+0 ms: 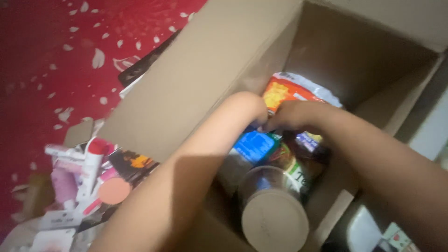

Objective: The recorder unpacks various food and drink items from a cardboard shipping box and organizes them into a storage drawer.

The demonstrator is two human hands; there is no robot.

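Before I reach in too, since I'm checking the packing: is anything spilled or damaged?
No spill or damage shows. Both hands meet over packets inside the cardboard box; a lidded jar lies beside them. Cosmetics lie heaped outside.

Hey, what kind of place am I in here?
Probably a home floor: a red petal-patterned rug, an open cardboard box of food packets, and small cosmetics piled beside it.

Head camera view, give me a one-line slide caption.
Both hands reach into a cardboard box among snack packets and a jar.
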